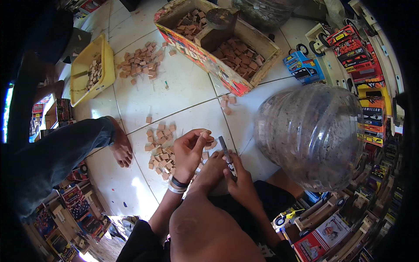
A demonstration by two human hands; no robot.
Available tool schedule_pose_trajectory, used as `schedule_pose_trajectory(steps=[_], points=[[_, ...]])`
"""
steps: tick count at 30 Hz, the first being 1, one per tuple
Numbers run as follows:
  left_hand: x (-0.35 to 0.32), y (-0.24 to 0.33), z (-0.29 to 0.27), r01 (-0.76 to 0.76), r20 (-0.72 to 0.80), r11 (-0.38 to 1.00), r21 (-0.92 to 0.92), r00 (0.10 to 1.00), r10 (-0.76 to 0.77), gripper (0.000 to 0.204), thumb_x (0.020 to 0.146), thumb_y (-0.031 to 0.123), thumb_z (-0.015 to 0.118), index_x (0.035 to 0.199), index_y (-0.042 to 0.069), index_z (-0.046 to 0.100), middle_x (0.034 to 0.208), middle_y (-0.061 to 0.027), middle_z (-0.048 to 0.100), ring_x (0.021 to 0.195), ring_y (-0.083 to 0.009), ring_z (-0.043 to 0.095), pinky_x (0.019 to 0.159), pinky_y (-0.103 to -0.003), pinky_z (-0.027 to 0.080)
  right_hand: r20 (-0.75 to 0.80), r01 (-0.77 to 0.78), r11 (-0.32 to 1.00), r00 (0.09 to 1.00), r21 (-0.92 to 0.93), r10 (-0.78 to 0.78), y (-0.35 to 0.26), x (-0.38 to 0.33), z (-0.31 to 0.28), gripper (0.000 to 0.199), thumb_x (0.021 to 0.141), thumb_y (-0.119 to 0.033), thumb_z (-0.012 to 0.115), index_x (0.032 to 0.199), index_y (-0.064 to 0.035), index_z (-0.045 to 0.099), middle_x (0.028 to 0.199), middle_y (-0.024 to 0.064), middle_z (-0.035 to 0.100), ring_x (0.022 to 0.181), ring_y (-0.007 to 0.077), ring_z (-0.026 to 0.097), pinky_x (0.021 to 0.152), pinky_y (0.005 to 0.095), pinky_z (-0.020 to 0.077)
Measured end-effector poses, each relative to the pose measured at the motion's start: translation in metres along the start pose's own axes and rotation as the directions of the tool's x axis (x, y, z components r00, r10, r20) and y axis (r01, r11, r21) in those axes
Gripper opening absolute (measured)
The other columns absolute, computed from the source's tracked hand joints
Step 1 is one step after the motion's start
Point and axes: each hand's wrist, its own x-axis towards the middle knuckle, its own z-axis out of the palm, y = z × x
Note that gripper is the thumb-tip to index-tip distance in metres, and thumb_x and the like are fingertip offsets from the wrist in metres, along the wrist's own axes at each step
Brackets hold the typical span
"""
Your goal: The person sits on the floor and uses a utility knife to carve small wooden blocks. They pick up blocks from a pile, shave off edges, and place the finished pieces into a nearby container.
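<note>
My left hand [188, 153], with bands round its wrist, pinches a small wooden block [204, 132] between thumb and fingertips. My right hand [241, 181] is closed round a narrow, flat grey tool [224, 146] with a straight upper end; its exact kind I cannot make out. The tool points up and stands just right of the left hand, apart from the block. Beside and below the left hand lies a loose pile of small wooden blocks [162, 155] on the white tiles. My bare foot [212, 168] rests between the two hands.
A divided box [222, 72] of brown blocks stands ahead, with another block pile [142, 61] and a yellow tray [109, 65] left of it. A big clear plastic container [310, 135] lies right. Toy trucks [371, 96] line the right side. Another person's foot [120, 146] is left.
</note>
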Motion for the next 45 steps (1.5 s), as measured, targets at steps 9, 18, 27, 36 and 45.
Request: schedule_pose_trajectory(steps=[9,18,27,36,45], points=[[-0.001,-0.008,0.006,0.070,0.097,0.980,-0.187,0.994,-0.052,0.030,0.099,0.008,0.078,0.125,-0.004,0.068,0.109,-0.0110,0.077,0.098,-0.0172,0.076,0.093,-0.031,0.062,-0.012,-0.056,0.998,0.998,-0.022,0.056,0.001,-0.001,0.001,0.053,0.106,-0.014,0.060,0.155,-0.0041,0.042,0.148,0.0301,0.057,0.137,0.0542,0.052,0.113,0.0550,0.0451],[-0.002,-0.002,0.004,0.160,0.099,0.961,-0.223,0.985,-0.141,0.030,0.097,0.003,0.079,0.124,-0.004,0.069,0.109,-0.0106,0.077,0.101,-0.0177,0.076,0.094,-0.031,0.061,-0.074,0.082,0.982,0.993,-0.171,-0.096,0.002,0.001,0.005,0.050,0.108,-0.012,0.059,0.155,-0.0002,0.043,0.145,0.0303,0.060,0.138,0.0483,0.057,0.113,0.0474,0.0468],[-0.004,0.001,0.005,0.160,0.078,0.950,-0.267,0.987,-0.144,0.027,0.097,0.002,0.077,0.122,-0.005,0.070,0.106,-0.0095,0.077,0.098,-0.0168,0.076,0.092,-0.028,0.061,-0.046,0.078,0.990,0.995,-0.116,-0.084,0.001,0.002,0.008,0.051,0.109,-0.015,0.058,0.155,0.0019,0.042,0.151,0.0322,0.055,0.143,0.0500,0.051,0.115,0.0493,0.0447],[-0.004,0.009,0.009,0.236,0.180,0.929,-0.286,0.965,-0.190,0.033,0.100,0.011,0.078,0.129,-0.001,0.069,0.110,-0.0071,0.076,0.106,-0.0167,0.074,0.097,-0.033,0.059,0.043,-0.071,0.996,0.996,-0.058,0.074,-0.007,0.000,0.002,0.055,0.107,-0.010,0.058,0.158,0.0034,0.040,0.151,0.0340,0.053,0.143,0.0505,0.051,0.114,0.0461,0.0456],[0.000,-0.009,0.004,0.524,0.458,0.698,-0.487,0.834,-0.307,0.022,0.105,0.013,0.071,0.125,0.003,0.070,0.109,-0.0045,0.073,0.104,-0.0178,0.072,0.097,-0.036,0.060,0.627,-0.588,0.408,0.778,0.699,0.046,-0.006,-0.007,-0.024,0.030,0.111,-0.019,0.061,0.138,-0.0088,0.051,0.086,-0.0012,0.047,0.077,0.0085,0.048,0.069,0.0309,0.0444]])
